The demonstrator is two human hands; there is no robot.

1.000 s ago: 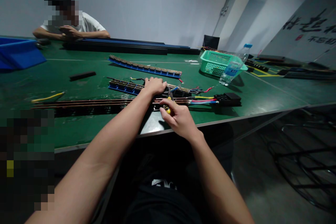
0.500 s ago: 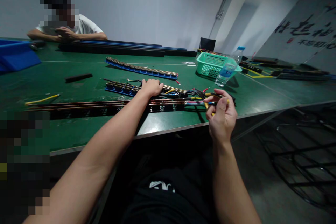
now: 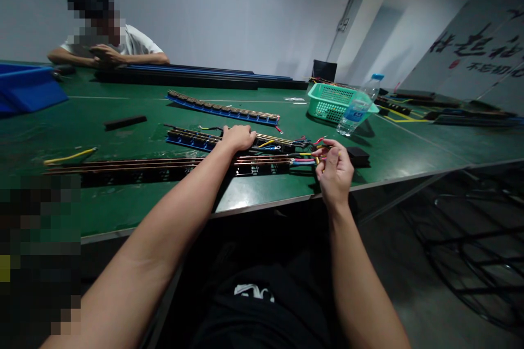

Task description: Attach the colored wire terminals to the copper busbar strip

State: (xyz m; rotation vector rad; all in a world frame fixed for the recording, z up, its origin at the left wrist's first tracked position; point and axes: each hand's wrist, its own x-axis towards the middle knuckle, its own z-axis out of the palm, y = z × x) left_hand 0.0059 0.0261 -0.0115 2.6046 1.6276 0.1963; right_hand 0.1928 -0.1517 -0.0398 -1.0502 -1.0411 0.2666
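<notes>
My left hand (image 3: 238,139) is closed over a blue-and-black strip (image 3: 192,137) with metal rods, pressing on its middle. In front of it lies a long black strip (image 3: 180,168) with copper-coloured rods. Coloured wires (image 3: 303,161) come out of its right end. My right hand (image 3: 336,166) is at these wires, fingers pinched together on some of them; the fingertips partly hide which ones. A black block (image 3: 357,157) lies just right of my right hand. Further back rests another blue strip (image 3: 223,109) with rods and a red wire end.
A green basket (image 3: 329,102) and a water bottle (image 3: 355,112) stand at the back right. At the far left is a blue bin (image 3: 28,90). A person (image 3: 137,46) leans on the green table (image 3: 135,103) behind long black bars (image 3: 184,77). A short black bar (image 3: 125,121) lies left.
My right hand has moved left and its fingers have drawn closer together, uncovering the black block. My left hand stays on the strip. The view has shifted slightly.
</notes>
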